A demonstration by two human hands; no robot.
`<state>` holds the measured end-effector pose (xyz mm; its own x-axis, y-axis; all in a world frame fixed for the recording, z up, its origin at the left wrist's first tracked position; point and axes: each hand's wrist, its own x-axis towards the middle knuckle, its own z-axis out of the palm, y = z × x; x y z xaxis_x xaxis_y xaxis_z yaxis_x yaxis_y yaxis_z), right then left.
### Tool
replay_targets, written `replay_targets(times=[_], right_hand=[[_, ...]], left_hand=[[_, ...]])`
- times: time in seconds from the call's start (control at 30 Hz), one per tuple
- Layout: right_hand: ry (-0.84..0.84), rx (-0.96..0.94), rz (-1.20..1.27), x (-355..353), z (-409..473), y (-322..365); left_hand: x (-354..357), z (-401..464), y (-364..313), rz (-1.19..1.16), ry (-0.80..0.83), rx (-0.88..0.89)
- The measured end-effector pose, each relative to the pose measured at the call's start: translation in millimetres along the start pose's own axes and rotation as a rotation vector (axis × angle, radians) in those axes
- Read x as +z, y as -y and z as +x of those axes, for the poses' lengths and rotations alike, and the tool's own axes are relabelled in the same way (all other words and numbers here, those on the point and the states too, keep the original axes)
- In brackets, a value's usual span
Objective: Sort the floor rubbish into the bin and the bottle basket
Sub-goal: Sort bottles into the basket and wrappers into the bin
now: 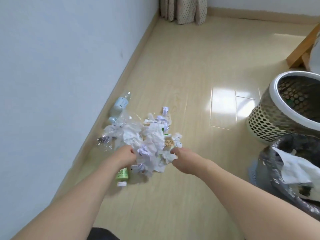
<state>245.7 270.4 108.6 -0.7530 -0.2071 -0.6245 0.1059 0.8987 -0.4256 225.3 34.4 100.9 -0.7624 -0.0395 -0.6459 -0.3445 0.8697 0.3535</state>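
Observation:
A heap of crumpled white paper [152,142] lies on the floor near the left wall, mixed with clear plastic wrap [119,129]. My left hand [126,155] grips paper at the heap's near left edge. My right hand [180,157] pinches paper at its near right edge. A green bottle with a white cap [122,175] lies just under my left wrist. A pale blue-labelled bottle [119,106] lies against the skirting behind the heap. The perforated basket with a white rim [270,122] stands at the right. The bin lined with a dark bag [277,177] is nearer, holding white paper.
A blue-white wall and its skirting run along the left. A curtain [183,11] hangs in the far corner. A wooden furniture leg [301,49] stands at the far right behind the basket. Bare pale wood floor stretches between the heap and the basket.

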Motion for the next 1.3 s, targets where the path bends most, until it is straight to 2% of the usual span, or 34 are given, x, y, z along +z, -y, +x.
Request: replay_targets(times=[0.13,0.27,0.4,0.5,0.67,0.77,0.93,1.03,1.13,1.3], right_hand=[[0.088,0.021,0.033,45,41,34],[0.086,0.051,0.073,70,71,49],[-0.018,0.074,0.092,86,95,54],[-0.111,0.092,0.152,93,107,51],[-0.15,0.161,0.166,97,124,50],[-0.171,0.163,0.158,99,137,61],[-0.188,0.144,0.07,100,148,74],[-0.196,0.107,0.061,92,143,72],[-0.229,0.109,0.184,78,134,62],[-0.311,0.191,0.438,59,110,43]], left_hand=[[9,28,73,-0.024,-0.019,-0.139],[34,47,97,0.055,0.056,-0.231],[48,60,102,0.122,0.008,-0.328],[55,62,100,0.177,-0.041,-0.339],[56,57,104,0.322,-0.105,-0.287],[56,56,102,0.501,-0.16,-0.164],[65,54,93,0.476,-0.247,0.08],[77,57,93,0.497,-0.244,0.158],[88,67,89,0.485,-0.234,0.158],[93,83,89,0.626,-0.174,0.25]])
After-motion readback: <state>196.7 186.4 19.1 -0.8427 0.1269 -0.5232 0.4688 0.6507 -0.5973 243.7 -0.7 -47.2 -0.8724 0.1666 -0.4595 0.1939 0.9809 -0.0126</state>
